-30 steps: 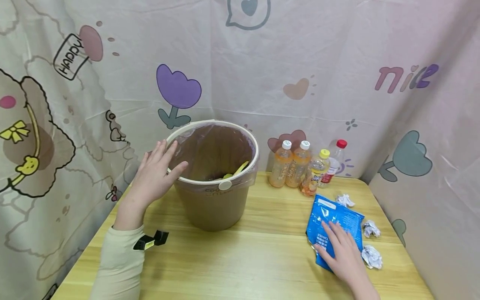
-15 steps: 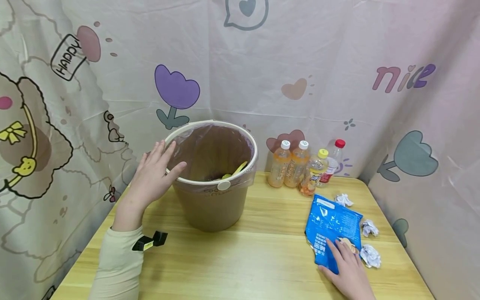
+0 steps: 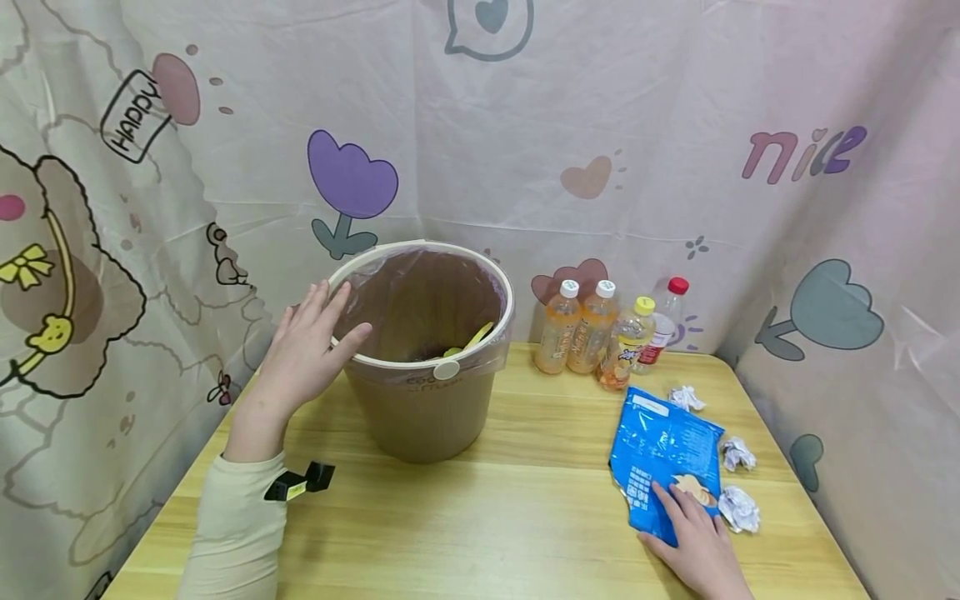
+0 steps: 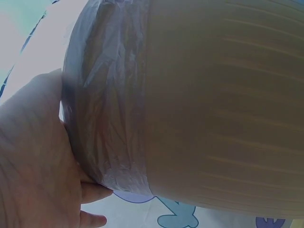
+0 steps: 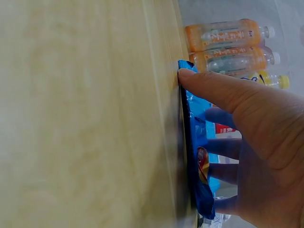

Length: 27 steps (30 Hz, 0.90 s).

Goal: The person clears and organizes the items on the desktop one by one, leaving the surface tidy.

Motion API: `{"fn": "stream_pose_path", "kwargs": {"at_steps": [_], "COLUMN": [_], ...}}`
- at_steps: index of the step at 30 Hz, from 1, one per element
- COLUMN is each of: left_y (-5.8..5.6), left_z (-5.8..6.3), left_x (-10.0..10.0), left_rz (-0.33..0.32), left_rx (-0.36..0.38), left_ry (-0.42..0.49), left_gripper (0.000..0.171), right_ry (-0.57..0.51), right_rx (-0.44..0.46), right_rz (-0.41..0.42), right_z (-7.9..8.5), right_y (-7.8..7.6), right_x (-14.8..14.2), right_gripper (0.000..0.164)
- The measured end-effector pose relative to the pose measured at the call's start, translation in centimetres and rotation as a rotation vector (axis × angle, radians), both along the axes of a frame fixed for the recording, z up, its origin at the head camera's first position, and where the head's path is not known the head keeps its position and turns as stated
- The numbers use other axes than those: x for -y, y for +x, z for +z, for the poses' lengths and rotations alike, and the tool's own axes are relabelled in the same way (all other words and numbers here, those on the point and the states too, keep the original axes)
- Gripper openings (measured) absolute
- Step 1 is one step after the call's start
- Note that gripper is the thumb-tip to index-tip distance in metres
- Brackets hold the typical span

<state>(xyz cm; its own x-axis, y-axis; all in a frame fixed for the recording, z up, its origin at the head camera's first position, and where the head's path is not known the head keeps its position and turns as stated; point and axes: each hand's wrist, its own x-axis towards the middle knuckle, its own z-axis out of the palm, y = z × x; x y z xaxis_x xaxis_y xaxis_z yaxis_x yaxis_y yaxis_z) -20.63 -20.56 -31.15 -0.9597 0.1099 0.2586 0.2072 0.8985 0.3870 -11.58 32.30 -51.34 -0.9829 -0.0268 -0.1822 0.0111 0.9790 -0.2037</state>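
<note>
In the head view a brown trash bin (image 3: 420, 417) with a cream rim and clear plastic liner stands on the left of the wooden table. My left hand (image 3: 303, 354) rests against its left rim, fingers straight and spread; the left wrist view shows the liner (image 4: 114, 95) folded over the rim beside that hand. A blue snack bag (image 3: 667, 450) lies flat at the right. Over its lower end lies my right hand (image 3: 697, 542), fingers spread on top. The thumb (image 5: 190, 73) touches the bag's edge in the right wrist view.
Several plastic bottles (image 3: 592, 333) with white, yellow and red caps stand at the back right. Crumpled paper balls (image 3: 738, 508) lie along the bag's right side. Inside the bin a yellow item (image 3: 480, 335) shows. Printed curtains (image 3: 480, 167) hang behind and beside the table.
My right hand has drawn back from the middle of the blue snack bag to its lower edge, uncovering the printed picture. The left hand stays on the bin rim.
</note>
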Motion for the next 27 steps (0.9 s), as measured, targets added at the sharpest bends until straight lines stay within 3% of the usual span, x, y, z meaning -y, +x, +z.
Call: {"fn": "stream_pose_path", "kwargs": {"at_steps": [7, 19, 27], "left_y": [0.02, 0.32, 0.36], "left_z": [0.11, 0.13, 0.13], "left_x": [0.0, 0.01, 0.01], "left_rz": [-0.007, -0.003, -0.006], "left_rx": [0.0, -0.002, -0.012], "left_ry": [0.004, -0.001, 0.007], "left_gripper": [0.079, 0.079, 0.08], "right_ry": [-0.003, 0.002, -0.02], "right_rx": [0.003, -0.071, -0.037], "right_rz": [0.004, 0.062, 0.068], "right_z": [-0.01, 0.24, 0.81], "right_y": [-0.02, -0.24, -0.63], "right_x": [-0.07, 0.32, 0.56], "right_gripper": [0.089, 0.072, 0.064]}}
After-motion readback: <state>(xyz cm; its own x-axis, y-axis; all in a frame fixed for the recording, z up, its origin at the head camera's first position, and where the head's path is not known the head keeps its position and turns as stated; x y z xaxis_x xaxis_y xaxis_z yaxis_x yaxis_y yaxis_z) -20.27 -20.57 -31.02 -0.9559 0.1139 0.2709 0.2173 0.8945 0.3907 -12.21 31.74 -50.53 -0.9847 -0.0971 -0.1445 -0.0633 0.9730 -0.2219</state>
